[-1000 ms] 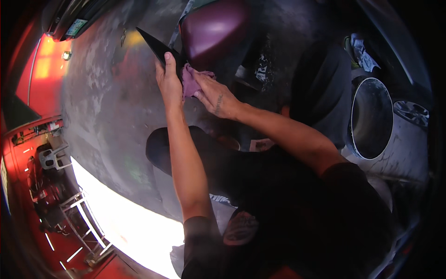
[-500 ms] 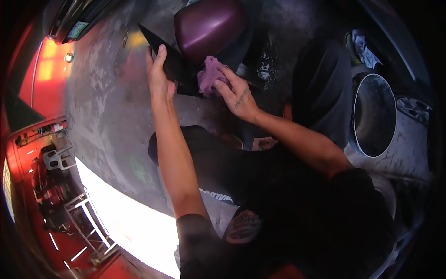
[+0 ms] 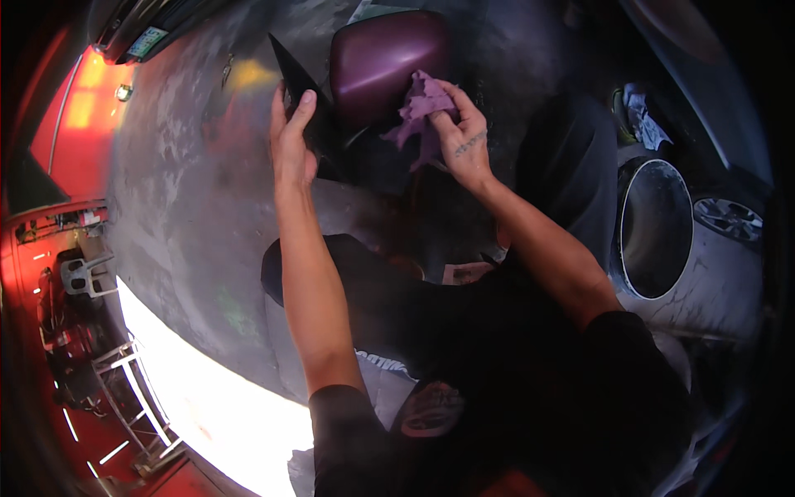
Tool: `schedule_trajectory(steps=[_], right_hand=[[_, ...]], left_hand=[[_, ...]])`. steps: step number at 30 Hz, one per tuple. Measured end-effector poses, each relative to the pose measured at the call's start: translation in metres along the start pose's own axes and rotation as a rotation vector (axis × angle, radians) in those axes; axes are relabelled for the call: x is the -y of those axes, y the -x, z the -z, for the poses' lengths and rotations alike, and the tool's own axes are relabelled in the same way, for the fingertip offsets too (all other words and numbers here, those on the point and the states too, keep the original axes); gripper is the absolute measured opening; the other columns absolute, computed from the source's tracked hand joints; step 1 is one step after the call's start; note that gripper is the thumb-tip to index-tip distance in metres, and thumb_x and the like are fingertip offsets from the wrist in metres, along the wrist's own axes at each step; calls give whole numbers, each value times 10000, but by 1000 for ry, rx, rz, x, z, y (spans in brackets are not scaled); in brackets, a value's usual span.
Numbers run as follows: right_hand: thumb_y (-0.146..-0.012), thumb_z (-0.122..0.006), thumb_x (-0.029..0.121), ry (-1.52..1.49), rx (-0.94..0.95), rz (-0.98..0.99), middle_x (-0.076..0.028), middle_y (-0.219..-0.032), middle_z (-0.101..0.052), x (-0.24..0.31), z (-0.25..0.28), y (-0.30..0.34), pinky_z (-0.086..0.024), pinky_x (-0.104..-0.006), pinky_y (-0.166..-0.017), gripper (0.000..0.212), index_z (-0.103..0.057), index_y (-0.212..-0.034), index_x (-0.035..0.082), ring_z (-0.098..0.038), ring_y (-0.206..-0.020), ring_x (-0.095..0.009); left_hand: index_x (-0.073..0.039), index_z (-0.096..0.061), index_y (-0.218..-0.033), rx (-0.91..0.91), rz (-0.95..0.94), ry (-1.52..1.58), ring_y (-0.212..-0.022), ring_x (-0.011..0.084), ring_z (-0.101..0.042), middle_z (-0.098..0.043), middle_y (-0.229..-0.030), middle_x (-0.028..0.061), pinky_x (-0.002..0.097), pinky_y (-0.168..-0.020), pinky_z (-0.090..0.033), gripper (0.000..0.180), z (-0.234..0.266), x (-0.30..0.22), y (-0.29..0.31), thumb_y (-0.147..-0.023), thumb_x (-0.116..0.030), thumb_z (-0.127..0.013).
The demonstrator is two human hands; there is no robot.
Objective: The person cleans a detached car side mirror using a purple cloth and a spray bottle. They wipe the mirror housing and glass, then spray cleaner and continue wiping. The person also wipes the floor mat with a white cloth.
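Observation:
A car side mirror with a glossy maroon shell [image 3: 385, 62] and a black triangular mounting base [image 3: 302, 83] is held up in front of me. My left hand [image 3: 294, 132] is closed round the black base, thumb on the near side and fingers behind it, partly hidden. In my right hand [image 3: 464, 137] a crumpled purple cloth [image 3: 421, 112] is pinched between thumb and fingers. Its loose end hangs down beside the lower edge of the maroon shell. Whether the cloth touches the shell I cannot tell.
At the right stands a round bucket [image 3: 657, 228], close to my bent knee. Behind it are a crumpled cloth or paper [image 3: 644, 120] and a car wheel [image 3: 729, 217]. A parked car [image 3: 153, 29] is at the far left, with a white plastic chair [image 3: 83, 275] below it.
My right hand has moved up and right with the cloth, which now hangs looser. The mirror and my left hand have shifted slightly right in the view.

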State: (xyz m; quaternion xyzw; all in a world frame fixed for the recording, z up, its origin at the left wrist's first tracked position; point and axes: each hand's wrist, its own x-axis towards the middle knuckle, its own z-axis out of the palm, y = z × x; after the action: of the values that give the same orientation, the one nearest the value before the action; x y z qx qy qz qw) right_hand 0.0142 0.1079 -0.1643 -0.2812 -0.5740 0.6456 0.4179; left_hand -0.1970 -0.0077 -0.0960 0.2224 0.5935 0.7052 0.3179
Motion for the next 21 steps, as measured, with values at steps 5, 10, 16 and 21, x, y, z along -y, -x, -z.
schedule_trajectory(steps=[5, 10, 16, 21], right_hand=[[-925, -550, 16, 310, -195, 300, -224, -1317, -557, -2, -3, -29, -448, -381, -1074, 465, -564, -1391, 19, -585, -1218, -345], [-939, -529, 10, 229, -234, 333, -250, -1361, -532, -26, -11, -43, -424, -404, -1106, 479, -549, -1416, 36, -544, -1286, -394], [-957, -532, 22, 296, -232, 311, -266, -1407, -513, -16, -22, -54, -425, -426, -1103, 470, -534, -1427, 24, -533, -1293, -419], [-871, -620, -12, 429, 307, 412, -293, -1640, -213, -10, -61, 6, -182, -545, -1243, 372, -629, -1243, 3, -146, -1525, -541]], left_hand=[[6, -277, -1593, -15, -205, -136, -1377, 263, -474, -454, -1523, 175, 350, -1133, -390, 906, -15, 19, 20, -856, -97, -795], [14, -148, -1624, -37, -338, -442, -1463, 298, -374, -295, -1622, 201, 379, -1178, -336, 1072, -17, 29, 33, -810, -143, -829], [0, -211, -1610, -175, -359, -386, -1455, 308, -366, -319, -1600, 197, 376, -1184, -303, 954, -30, 42, 33, -821, -78, -741], [47, -531, -1370, -330, -354, 61, -1118, 280, -606, -597, -1272, 156, 370, -975, -494, 598, -34, 41, 6, -799, -95, -637]])
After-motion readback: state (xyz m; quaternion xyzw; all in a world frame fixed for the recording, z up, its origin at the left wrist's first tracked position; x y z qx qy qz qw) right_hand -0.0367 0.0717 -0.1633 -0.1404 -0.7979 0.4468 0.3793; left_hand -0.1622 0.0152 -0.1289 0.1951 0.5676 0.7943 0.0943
